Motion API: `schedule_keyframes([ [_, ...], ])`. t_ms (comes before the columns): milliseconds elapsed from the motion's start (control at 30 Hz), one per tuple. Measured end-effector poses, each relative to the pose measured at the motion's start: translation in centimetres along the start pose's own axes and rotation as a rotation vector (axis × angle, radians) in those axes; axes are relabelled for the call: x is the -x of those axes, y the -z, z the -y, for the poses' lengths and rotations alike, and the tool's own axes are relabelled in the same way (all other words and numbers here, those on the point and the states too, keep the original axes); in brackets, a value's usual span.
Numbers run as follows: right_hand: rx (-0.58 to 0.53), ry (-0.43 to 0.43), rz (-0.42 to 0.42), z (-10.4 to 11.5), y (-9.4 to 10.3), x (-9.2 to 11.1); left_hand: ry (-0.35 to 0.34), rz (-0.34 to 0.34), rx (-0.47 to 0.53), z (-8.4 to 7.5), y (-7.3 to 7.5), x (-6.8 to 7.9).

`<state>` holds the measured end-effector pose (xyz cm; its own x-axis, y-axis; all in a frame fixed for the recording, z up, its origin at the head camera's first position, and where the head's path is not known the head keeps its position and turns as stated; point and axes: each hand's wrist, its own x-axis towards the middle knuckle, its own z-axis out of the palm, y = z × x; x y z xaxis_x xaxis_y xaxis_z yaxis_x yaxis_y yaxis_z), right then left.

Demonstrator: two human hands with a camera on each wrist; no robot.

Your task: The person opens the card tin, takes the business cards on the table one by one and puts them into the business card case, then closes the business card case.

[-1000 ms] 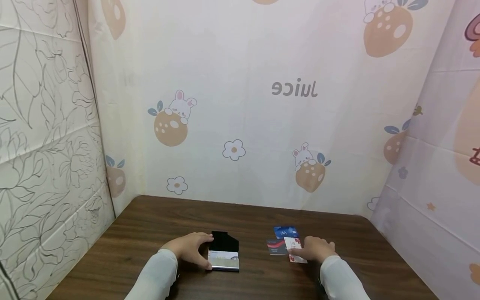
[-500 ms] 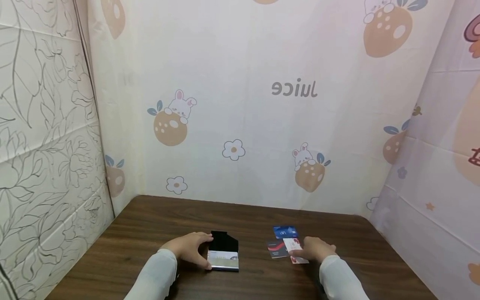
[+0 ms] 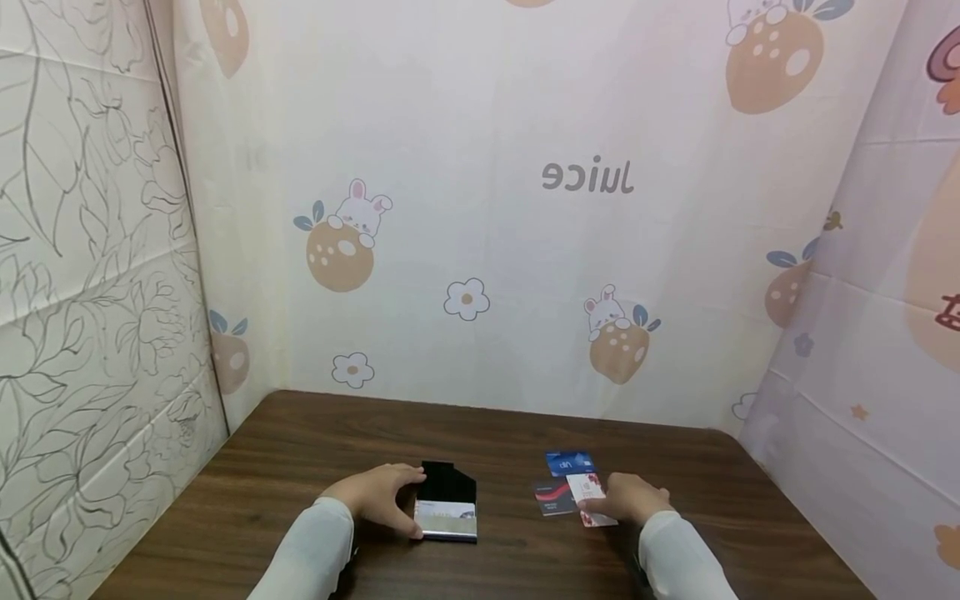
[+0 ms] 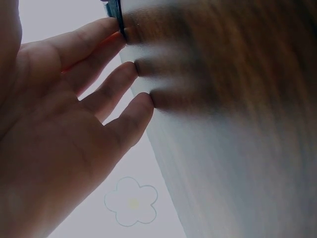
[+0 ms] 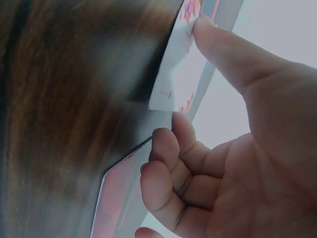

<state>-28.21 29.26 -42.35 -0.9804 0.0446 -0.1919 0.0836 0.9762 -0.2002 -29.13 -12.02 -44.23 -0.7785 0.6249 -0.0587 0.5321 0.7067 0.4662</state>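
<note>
An opened business card case [image 3: 446, 502] lies on the table with its black-lined lid laid back and pale cards inside. My left hand [image 3: 378, 498] touches its left side, index fingertip at the lid and thumb at the lower corner. In the left wrist view the other fingertips rest on the table. My right hand [image 3: 633, 498] holds a white card with red flowers [image 3: 589, 488], thumb on its face and fingers curled at its edge. The white card overlaps a dark card with a red stripe [image 3: 553, 497]; a blue VIP card [image 3: 570, 463] lies just behind.
A dark wood table [image 3: 480, 433] carries everything. In the right wrist view a reddish flat piece with a pale edge [image 5: 116, 193] lies below the fingers, hidden in the head view. Patterned cloth walls [image 3: 465, 233] stand at the back and both sides.
The dark card has turned slightly and slid a little toward me, and the white card has shifted slightly with my right thumb. The left hand and the case stay put.
</note>
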Motion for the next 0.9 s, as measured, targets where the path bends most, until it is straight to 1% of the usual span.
schedule_keyframes([
  [300, -0.033, -0.002, -0.019, -0.24, -0.10, 0.03, 0.004, 0.005, 0.006, 0.01, 0.00, -0.02],
  [433, -0.050, 0.011, -0.048, -0.34, -0.25, -0.12, 0.005, 0.006, 0.004, 0.01, 0.07, -0.01],
  [633, -0.121, 0.022, -0.092, -0.48, -0.47, -0.06, 0.004, 0.008, 0.006, 0.03, 0.09, 0.00],
  [900, -0.146, 0.054, -0.109, -0.38, -0.61, 0.19, 0.010, 0.005, 0.004, 0.15, -0.18, -0.16],
])
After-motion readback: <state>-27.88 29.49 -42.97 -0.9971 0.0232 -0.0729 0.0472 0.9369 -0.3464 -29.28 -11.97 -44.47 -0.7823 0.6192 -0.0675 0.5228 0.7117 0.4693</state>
